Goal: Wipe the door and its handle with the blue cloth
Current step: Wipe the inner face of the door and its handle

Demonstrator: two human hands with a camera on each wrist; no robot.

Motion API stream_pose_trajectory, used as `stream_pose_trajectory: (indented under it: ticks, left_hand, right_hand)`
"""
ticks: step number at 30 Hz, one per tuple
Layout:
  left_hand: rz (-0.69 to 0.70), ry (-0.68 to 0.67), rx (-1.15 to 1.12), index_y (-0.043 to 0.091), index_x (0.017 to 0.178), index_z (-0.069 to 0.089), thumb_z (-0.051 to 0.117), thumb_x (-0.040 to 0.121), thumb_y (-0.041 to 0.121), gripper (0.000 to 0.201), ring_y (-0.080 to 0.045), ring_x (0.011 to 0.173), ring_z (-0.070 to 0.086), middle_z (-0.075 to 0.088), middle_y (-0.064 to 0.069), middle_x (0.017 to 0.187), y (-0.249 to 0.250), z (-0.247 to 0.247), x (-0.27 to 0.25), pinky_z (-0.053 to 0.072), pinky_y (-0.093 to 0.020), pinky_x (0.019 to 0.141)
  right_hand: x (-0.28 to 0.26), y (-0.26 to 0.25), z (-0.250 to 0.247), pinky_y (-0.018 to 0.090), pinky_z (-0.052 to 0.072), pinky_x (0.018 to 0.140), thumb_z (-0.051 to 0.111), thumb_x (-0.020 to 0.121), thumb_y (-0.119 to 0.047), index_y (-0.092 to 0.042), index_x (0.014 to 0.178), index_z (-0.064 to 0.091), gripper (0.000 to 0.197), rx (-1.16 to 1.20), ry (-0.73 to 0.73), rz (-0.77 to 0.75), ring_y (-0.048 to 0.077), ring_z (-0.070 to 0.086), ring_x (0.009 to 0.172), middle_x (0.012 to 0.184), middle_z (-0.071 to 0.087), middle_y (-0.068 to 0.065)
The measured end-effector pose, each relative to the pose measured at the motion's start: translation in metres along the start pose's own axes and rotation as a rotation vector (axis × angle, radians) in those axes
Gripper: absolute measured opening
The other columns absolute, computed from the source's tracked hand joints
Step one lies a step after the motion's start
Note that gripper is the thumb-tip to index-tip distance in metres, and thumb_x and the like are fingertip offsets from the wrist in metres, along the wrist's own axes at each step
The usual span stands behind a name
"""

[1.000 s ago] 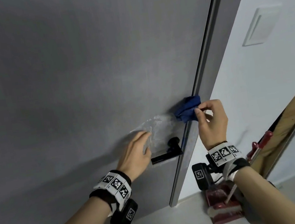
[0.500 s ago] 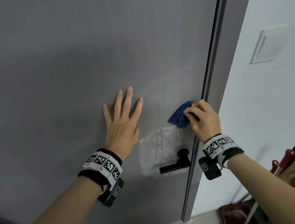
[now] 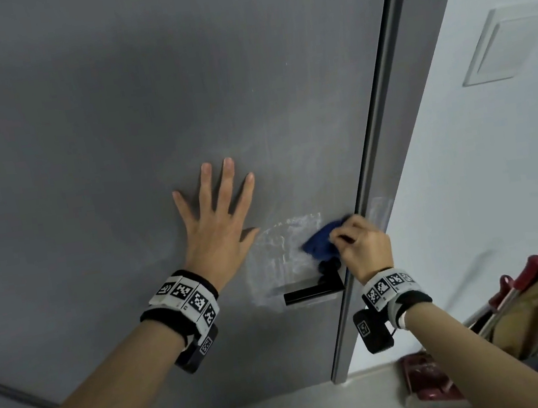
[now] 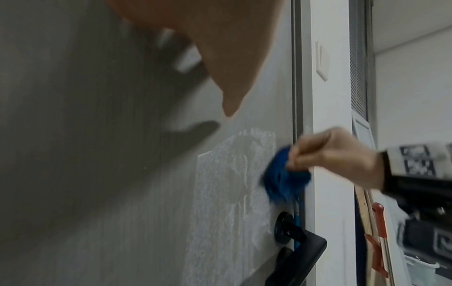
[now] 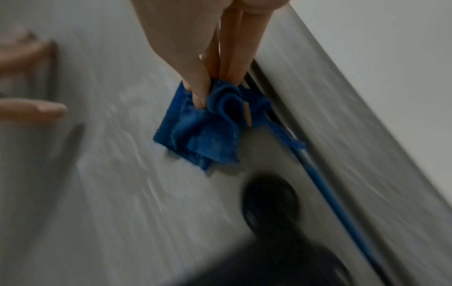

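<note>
Right hand (image 3: 363, 248) pinches the bunched, seemingly fluffy blue cloth (image 3: 320, 245) against the matte grey door (image 3: 111, 122); left hand (image 3: 217, 225) splayed flat.

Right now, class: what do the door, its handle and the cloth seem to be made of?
Door: grey, matt, with fine vertical grain; probably laminate or painted board, cannot tell which.
Handle: black lever on a round base, smooth with a dull sheen; coated metal or plastic.
Blue cloth: soft, fuzzy, folding in the right hand; likely microfibre or terry.
</note>
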State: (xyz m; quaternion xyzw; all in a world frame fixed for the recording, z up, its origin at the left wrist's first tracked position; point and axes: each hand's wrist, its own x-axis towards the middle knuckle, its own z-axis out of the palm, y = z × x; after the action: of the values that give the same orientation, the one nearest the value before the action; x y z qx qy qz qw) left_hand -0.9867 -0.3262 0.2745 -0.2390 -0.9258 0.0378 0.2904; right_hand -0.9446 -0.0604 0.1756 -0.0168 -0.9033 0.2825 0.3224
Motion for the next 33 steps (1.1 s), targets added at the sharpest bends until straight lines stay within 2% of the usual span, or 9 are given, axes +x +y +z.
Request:
stream_pose_trajectory:
  ticks: [4,8,13,16,18,20,26,30,33]
  left_hand:
    - [-0.02,0.049,-0.024,0.023,0.158,0.016,0.047,0.099,0.042,0.07,-0.041,0.153,-0.005,-0.002,-0.011,0.167,0.002,0.004,0.002,0.011,-0.081,0.106]
    - [0.003,0.121,-0.009,0.024,0.158,0.022,0.048,0.102,0.035,0.063,-0.04,0.152,0.003,0.006,-0.01,0.166,-0.003,0.013,0.002,0.014,-0.081,0.106]
    - [-0.037,0.21,0.021,0.024,0.157,0.025,0.066,0.093,0.037,0.077,-0.039,0.15,0.008,0.007,-0.014,0.163,-0.014,0.027,0.001,0.014,-0.077,0.107]
    - [-0.124,0.239,0.027,0.023,0.158,0.016,0.065,0.087,0.053,0.092,-0.042,0.148,0.005,0.004,-0.018,0.161,-0.019,0.031,0.0,0.008,-0.074,0.109]
    - [-0.118,0.241,0.025,0.022,0.158,0.015,0.064,0.085,0.056,0.094,-0.042,0.148,0.005,0.003,-0.018,0.161,-0.02,0.032,0.0,0.008,-0.075,0.109]
    - [-0.116,0.24,0.017,0.02,0.157,0.021,0.065,0.085,0.055,0.091,-0.042,0.147,0.005,0.003,-0.018,0.16,-0.019,0.032,0.0,0.01,-0.077,0.107]
    - [-0.13,0.236,-0.012,0.019,0.156,0.026,0.068,0.085,0.051,0.088,-0.042,0.147,0.006,0.005,-0.016,0.16,-0.016,0.033,-0.001,0.013,-0.08,0.105]
    - [-0.125,0.236,-0.03,0.02,0.156,0.026,0.065,0.089,0.051,0.084,-0.041,0.148,0.006,0.005,-0.017,0.16,-0.018,0.031,-0.002,0.013,-0.078,0.107]
    - [-0.135,0.24,-0.053,0.02,0.156,0.022,0.064,0.089,0.054,0.087,-0.039,0.148,0.006,0.005,-0.017,0.16,-0.022,0.031,-0.004,0.012,-0.074,0.11]
  right_hand:
    - [0.055,-0.049,-0.035,0.019,0.046,0.073,0.078,0.088,-0.014,-0.011,0.089,0.079,0.003,0.153,0.321,-0.21,0.012,0.058,0.078,0.088,0.065,0.003]
    - [0.066,-0.06,-0.035,0.018,0.046,0.072,0.08,0.087,-0.017,-0.014,0.087,0.079,0.004,0.189,0.339,-0.232,0.01,0.059,0.077,0.085,0.065,0.001]
    - [0.013,-0.016,0.014,0.025,0.048,0.058,0.084,0.08,-0.021,-0.02,0.071,0.076,0.013,0.064,0.017,-0.108,0.019,0.065,0.061,0.07,0.069,-0.001]
    - [-0.017,0.004,0.04,0.032,0.053,0.063,0.081,0.079,-0.022,-0.024,0.071,0.077,0.01,-0.086,-0.264,0.125,0.028,0.069,0.071,0.076,0.074,0.001]
    - [-0.022,0.01,0.045,0.036,0.055,0.067,0.076,0.081,-0.018,-0.024,0.072,0.077,0.011,-0.082,-0.315,0.166,0.028,0.069,0.074,0.08,0.074,-0.001]
    - [-0.018,0.006,0.041,0.036,0.056,0.066,0.077,0.08,-0.015,-0.024,0.073,0.078,0.012,-0.048,-0.26,0.133,0.025,0.069,0.072,0.081,0.074,-0.003]
    - [0.028,-0.042,-0.001,0.028,0.051,0.067,0.082,0.08,-0.013,-0.014,0.079,0.078,0.004,0.142,0.16,-0.149,0.017,0.066,0.069,0.077,0.072,0.001]
    - [0.056,-0.075,-0.014,0.021,0.049,0.069,0.082,0.084,-0.019,-0.013,0.082,0.079,0.007,0.183,0.248,-0.251,0.01,0.063,0.069,0.078,0.072,0.0]
    - [0.042,-0.064,0.0,0.026,0.052,0.066,0.08,0.085,-0.02,-0.014,0.079,0.079,0.009,0.213,0.192,-0.22,0.014,0.066,0.066,0.075,0.073,0.001]
